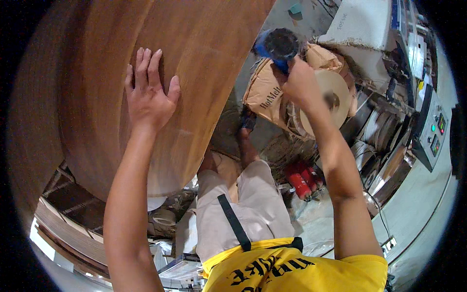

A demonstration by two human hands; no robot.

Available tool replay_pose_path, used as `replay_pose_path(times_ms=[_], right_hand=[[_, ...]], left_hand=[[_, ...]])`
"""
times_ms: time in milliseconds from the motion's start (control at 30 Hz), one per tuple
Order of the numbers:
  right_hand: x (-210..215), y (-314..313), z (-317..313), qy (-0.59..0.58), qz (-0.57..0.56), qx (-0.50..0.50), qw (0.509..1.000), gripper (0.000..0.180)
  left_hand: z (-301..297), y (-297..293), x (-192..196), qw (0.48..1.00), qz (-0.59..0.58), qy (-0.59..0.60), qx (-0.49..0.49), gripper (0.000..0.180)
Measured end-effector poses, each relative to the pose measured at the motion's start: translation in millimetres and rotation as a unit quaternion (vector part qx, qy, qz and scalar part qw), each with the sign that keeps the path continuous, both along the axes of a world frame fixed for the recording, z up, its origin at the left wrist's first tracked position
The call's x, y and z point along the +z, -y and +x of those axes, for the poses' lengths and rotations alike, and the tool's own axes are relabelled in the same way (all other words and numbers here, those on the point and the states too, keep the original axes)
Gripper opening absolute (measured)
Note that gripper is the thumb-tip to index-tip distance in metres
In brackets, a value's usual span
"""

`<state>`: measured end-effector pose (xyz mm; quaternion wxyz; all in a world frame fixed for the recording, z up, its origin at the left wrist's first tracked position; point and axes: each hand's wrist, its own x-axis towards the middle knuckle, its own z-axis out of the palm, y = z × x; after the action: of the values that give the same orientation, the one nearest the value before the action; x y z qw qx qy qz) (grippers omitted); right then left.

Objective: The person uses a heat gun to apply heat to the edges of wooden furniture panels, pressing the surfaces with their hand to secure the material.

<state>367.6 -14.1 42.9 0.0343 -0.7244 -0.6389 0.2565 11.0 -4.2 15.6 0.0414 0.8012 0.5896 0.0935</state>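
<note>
My left hand [152, 100] lies flat on a large brown wood-grain board [204, 63], its fingers spread and nothing in it. Beyond the board's right edge, my right hand [302, 82] is closed around a blue handheld tool with a round dark face [281, 44]. The tool is held in the air, apart from the board. I cannot make out its exact kind. Just beyond and below it sits an open brown paper sack [268, 90], with a large pale disc-like roll [328, 102] beside it.
Several red cylinders [300, 180] stand on the floor near my legs. A control panel [430, 129] with lit displays is at the right, by stacked rolls of strip [377, 131]. At the far right stands a large white block [357, 22]. A cable [382, 209] hangs along the right.
</note>
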Motion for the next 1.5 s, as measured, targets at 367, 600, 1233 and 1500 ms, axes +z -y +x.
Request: replay_pose_path(times_ms=[367, 600, 1233, 1500], right_hand=[[27, 30, -19, 0.047, -0.002, 0.019, 0.999, 0.034], [35, 62, -44, -0.018, 0.009, 0.011, 1.000, 0.026], [43, 167, -94, -0.179, -0.096, 0.009, 0.979, 0.046], [0, 66, -23, -0.093, -0.005, 0.005, 0.996, 0.026]], left_hand=[[5, 3, -1, 0.999, 0.004, 0.028, 0.017, 0.069], [5, 0, -6, 0.998, 0.028, 0.045, 0.016, 0.069], [3, -1, 5, 1.000, -0.010, -0.013, 0.021, 0.071], [6, -2, 2, 1.000, -0.015, -0.006, 0.025, 0.070]])
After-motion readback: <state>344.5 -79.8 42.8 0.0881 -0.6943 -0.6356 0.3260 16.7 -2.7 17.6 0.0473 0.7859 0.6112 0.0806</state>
